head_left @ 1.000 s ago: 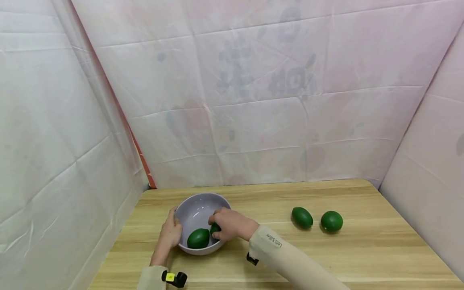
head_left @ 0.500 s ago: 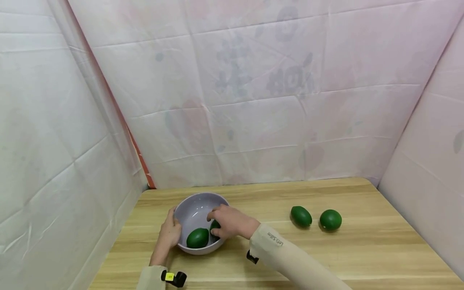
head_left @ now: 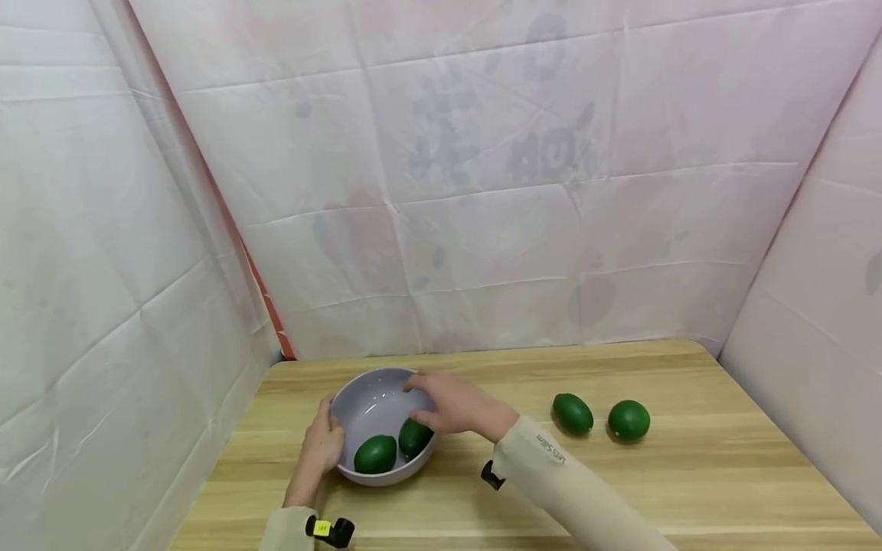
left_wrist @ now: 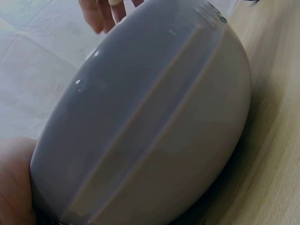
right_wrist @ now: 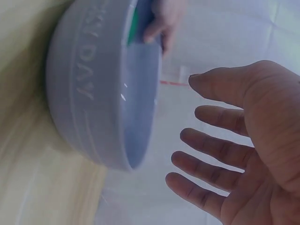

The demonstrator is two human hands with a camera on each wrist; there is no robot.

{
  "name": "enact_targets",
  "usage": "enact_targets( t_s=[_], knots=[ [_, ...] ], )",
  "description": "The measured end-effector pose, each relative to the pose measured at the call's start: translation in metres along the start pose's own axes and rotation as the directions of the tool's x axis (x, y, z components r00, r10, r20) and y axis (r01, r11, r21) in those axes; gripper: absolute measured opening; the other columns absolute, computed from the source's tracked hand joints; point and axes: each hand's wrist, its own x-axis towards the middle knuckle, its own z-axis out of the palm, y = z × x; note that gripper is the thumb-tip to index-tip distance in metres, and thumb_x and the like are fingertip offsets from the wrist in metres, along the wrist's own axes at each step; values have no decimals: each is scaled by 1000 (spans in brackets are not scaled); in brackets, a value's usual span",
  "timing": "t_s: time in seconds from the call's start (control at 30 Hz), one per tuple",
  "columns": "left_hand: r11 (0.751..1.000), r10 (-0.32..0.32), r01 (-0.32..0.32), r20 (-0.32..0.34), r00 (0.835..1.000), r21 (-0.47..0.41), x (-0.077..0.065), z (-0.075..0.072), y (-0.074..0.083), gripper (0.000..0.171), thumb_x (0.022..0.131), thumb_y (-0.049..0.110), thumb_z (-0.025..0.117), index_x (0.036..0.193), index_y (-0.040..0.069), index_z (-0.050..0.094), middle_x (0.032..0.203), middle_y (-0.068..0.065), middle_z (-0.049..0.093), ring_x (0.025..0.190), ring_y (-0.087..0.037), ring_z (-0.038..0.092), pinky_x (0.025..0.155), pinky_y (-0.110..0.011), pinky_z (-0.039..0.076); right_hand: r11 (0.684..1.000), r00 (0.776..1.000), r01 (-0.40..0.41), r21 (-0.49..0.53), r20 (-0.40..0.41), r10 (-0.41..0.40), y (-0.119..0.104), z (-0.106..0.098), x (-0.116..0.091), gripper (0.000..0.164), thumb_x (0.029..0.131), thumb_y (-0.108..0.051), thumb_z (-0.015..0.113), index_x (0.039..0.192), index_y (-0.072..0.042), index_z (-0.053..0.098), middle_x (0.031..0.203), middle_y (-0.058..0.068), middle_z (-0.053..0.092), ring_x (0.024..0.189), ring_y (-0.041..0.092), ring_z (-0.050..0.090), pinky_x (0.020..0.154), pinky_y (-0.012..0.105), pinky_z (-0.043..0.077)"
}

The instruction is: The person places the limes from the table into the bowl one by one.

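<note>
A lavender-grey bowl [head_left: 365, 413] stands on the table at the left in the head view. My left hand [head_left: 324, 442] grips its left rim, thumb over the edge. Two dark green, lime-shaped fruits lie in the bowl: one near fruit [head_left: 375, 454] and a right one [head_left: 415, 438], partly under my right hand. That right hand [head_left: 451, 402] hovers at the bowl's right rim, fingers spread and holding nothing; in the right wrist view the palm [right_wrist: 262, 164] is apart from the bowl [right_wrist: 93, 93]. The left wrist view is filled by the bowl's outer wall [left_wrist: 140, 117].
Two more green fruits, a left one [head_left: 573, 414] and a right one [head_left: 629, 420], lie on the wooden table [head_left: 689, 474] to the right. White cloth sheets [head_left: 482, 229] hang behind and at both sides of the table.
My right hand has let go of the right fruit in the bowl and moved up and to the right. The left hand and bowl have stayed in place.
</note>
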Motion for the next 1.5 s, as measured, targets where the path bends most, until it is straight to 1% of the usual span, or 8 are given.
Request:
enact_targets(
  t_s=[0.13,0.23,0.47,0.63,0.8,1.1,1.3,1.5],
  knots=[
    [1000,-4,4,5,1000,-4,-1,-1,0,54,105,8,24,159,9,24,160,-31,33,144,-53,39,113,-67,38,999,999,-8,44,-50,10,9,-14,-9,37,96,-21,67,129,-5,64,130,12,67,122,29,64,103,45,53],
    [1000,-3,3,4,1000,-7,-3,0,1,54,104,8,24,159,9,25,160,-31,34,143,-53,39,112,-67,39,999,996,-8,48,-90,13,17,-23,-18,38,96,-20,68,129,-4,63,130,14,67,123,32,64,103,49,53],
    [1000,-5,5,9,1000,-14,-2,2,3,54,105,9,24,159,10,24,160,-30,33,144,-52,39,113,-67,39,994,985,-92,52,-145,99,40,-43,-45,42,97,-23,68,135,-5,60,138,15,64,130,36,60,106,54,51],
    [1000,-11,11,10,1000,-12,-3,2,2,55,104,8,24,159,11,24,161,-30,33,143,-52,40,112,-67,40,991,971,-126,44,-198,132,57,-51,-61,44,96,-21,68,135,-2,60,137,18,64,129,39,60,106,57,49],
    [1000,-5,5,5,1000,-10,-4,3,1,56,104,7,24,159,10,24,160,-30,33,143,-53,40,112,-67,39,985,959,-170,28,-223,172,72,-59,-75,45,97,-22,68,136,-2,59,137,19,64,127,41,60,104,58,50],
    [1000,-5,5,-2,1000,-4,-6,3,3,55,104,8,25,159,11,26,159,-29,36,142,-52,41,111,-66,40,971,950,-237,15,-208,235,100,-69,-109,45,96,-20,68,135,2,58,137,24,62,127,45,58,104,62,48],
    [1000,6,-6,-17,1000,3,-4,1,4,55,104,8,25,158,11,26,160,-29,36,143,-52,40,113,-67,38,961,941,-276,-7,-204,268,116,-77,-122,48,95,-21,69,134,3,58,138,26,60,128,48,56,104,63,47],
    [1000,-2,2,-5,1000,-3,-7,3,3,54,104,8,25,158,12,27,159,-29,36,143,-52,41,112,-66,39,950,941,-311,-29,-149,304,127,-74,-135,49,95,-23,69,134,3,57,136,28,59,125,49,56,101,64,48]
  ],
)
